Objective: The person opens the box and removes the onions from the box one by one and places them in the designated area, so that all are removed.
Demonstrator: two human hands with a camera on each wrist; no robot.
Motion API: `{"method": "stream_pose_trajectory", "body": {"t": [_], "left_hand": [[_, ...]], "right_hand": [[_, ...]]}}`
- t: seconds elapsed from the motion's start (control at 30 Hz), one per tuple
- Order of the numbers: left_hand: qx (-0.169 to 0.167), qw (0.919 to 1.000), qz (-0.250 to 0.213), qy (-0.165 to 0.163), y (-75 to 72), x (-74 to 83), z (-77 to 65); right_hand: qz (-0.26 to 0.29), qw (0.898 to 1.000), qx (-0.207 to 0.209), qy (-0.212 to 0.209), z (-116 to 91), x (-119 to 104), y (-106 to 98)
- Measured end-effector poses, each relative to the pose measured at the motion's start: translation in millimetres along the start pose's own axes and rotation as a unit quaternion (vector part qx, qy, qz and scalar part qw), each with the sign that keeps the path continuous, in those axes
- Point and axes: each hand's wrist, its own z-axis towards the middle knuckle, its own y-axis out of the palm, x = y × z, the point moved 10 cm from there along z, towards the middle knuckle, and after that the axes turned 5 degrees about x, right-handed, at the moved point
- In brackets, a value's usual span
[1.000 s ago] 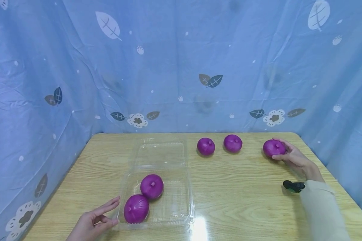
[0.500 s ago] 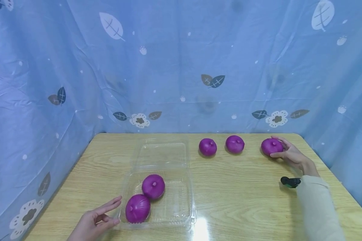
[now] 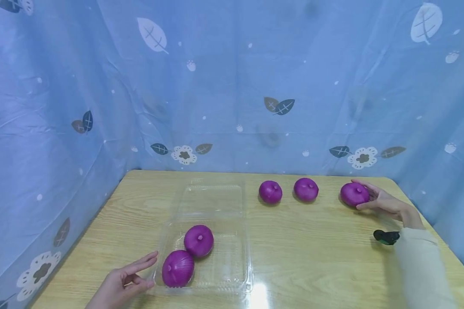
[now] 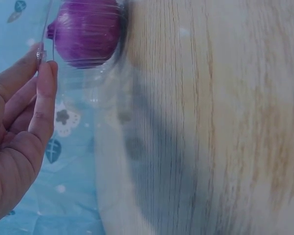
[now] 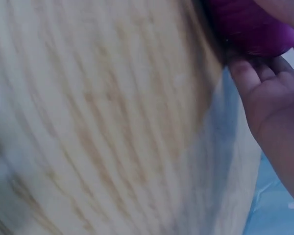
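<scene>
My right hand (image 3: 384, 202) holds a purple onion (image 3: 354, 194) at the back right of the table, thumb on its near side and fingers behind. In the right wrist view that onion (image 5: 255, 29) shows only in part, with fingers curled beneath it. At the front left, my left hand (image 3: 120, 283) pinches the rim of a clear plastic container (image 3: 220, 283). The left wrist view shows thumb and fingertips meeting at this thin rim. Inside the container's left half lie two purple onions, one at the front (image 3: 178, 268) and one behind it (image 3: 199, 241), side by side.
The container's clear lid (image 3: 210, 197) lies folded back behind it. Two more onions stand near the back edge, one left (image 3: 270, 192) and one right (image 3: 306, 189). A black device (image 3: 386, 237) sits at the right wrist. Blue patterned curtain (image 3: 232, 86) surrounds the wooden table (image 3: 313, 257).
The onion in my right hand has shifted slightly left, toward the two at the back. My left hand stays at the container rim. The head view has swung a little.
</scene>
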Motion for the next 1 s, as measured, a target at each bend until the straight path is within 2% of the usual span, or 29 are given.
{"method": "stream_pose_trajectory", "body": {"t": [0.13,0.43,0.63,0.77,1.0], "left_hand": [[-0.003,1.0,0.003,0.0,1.5,1.2,1.1],[-0.001,1.0,-0.006,-0.003,1.5,0.5,1.1],[0.01,0.9989,0.046,0.005,1.6,0.5,1.9],[0.015,0.9977,0.066,-0.007,1.0,-0.8,1.3],[0.018,0.9969,0.066,-0.038,-1.2,-4.0,-0.4]], "right_hand": [[-0.011,1.0,-0.01,-0.006,-4,0,0],[0.068,0.997,-0.029,0.004,0,3,4],[0.072,0.996,-0.039,-0.032,-3,0,2],[0.086,0.995,-0.046,-0.038,-6,-3,1],[0.129,0.987,-0.071,-0.066,-9,-11,1]]}}
